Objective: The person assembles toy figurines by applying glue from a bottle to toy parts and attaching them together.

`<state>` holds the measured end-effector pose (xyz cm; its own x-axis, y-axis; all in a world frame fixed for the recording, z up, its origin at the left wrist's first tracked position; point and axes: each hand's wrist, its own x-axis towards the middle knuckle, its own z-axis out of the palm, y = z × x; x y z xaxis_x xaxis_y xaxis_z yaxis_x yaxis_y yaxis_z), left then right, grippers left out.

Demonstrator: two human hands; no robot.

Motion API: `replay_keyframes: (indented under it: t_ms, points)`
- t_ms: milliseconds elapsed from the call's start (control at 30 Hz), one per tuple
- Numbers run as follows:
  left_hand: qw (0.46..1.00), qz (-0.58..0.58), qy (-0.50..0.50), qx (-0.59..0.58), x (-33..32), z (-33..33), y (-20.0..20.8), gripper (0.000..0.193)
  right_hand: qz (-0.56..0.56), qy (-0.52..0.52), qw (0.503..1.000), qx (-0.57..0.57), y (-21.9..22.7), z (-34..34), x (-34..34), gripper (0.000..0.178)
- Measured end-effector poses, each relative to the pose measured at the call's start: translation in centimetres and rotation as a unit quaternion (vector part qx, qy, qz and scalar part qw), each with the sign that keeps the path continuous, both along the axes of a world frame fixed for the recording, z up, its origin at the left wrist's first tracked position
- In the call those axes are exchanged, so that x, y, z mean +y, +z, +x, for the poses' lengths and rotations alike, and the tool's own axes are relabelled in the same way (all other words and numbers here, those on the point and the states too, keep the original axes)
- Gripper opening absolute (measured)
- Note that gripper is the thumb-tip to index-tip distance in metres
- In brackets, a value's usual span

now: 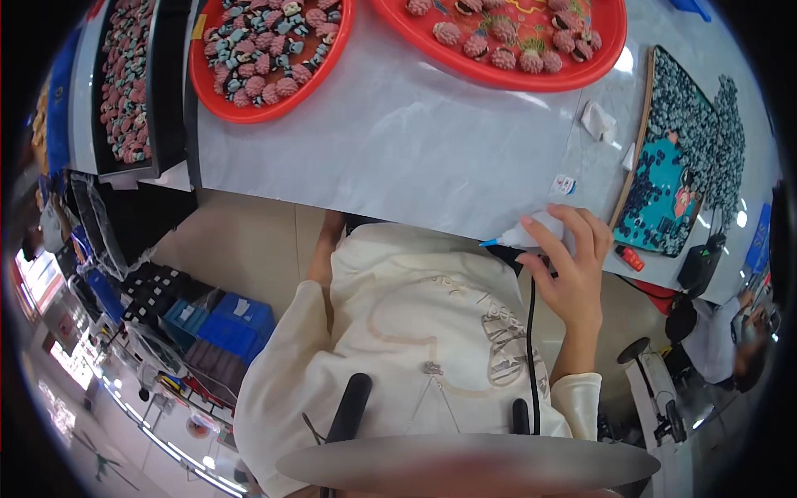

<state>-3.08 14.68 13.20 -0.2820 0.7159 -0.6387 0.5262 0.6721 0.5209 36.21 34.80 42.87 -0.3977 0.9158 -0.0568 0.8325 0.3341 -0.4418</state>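
Workshop: my tabletop carries red trays of small pink pieces; blue crates near its left end, another person near its right.

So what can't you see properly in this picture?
All in the head view:
- The left hand: hidden beneath the table; only some of the left forearm shows.
- Part of the white bottle: covered by the right hand.
- The far side of the right-hand red tray: cut off by the top edge.
- The pink and grey pieces: too small and crowded to count.
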Motion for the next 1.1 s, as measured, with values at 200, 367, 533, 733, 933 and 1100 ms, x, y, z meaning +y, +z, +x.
replay_keyframes:
  t_ms: [200, 367, 533, 733, 933, 1100]
  points:
    - [0.992, 0.052, -0.089, -0.07, 11.9, -0.2, 0.7, 0.039, 0.088, -0.024, 0.996, 0.003, -1.6, -0.8, -1.6, 0.04]
    - [0.977, 0.088, -0.186, -0.045, 13.9, 1.2, 7.5, 0.024, 0.145, -0.075, 0.985, 0.052, -2.4, -1.4, -3.0, 0.037]
    - [0.89, 0.29, -0.337, -0.101, 15.7, 5.9, 16.1, 0.021, 0.13, -0.17, 0.954, 0.209, -2.2, -1.2, -5.7, 0.032]
    - [0.623, 0.647, -0.438, -0.037, 17.5, 6.2, 20.5, 0.022, 0.065, -0.323, 0.839, 0.433, -2.4, -1.7, -9.1, 0.052]
    - [0.565, 0.735, -0.342, 0.151, 20.3, 4.5, 18.3, 0.029, 0.039, -0.372, 0.762, 0.528, -2.1, -3.9, -10.2, 0.049]
    - [0.524, 0.75, -0.311, 0.257, 21.0, 5.7, 16.8, 0.025, 0.031, -0.419, 0.749, 0.512, -2.0, -5.0, -10.1, 0.035]
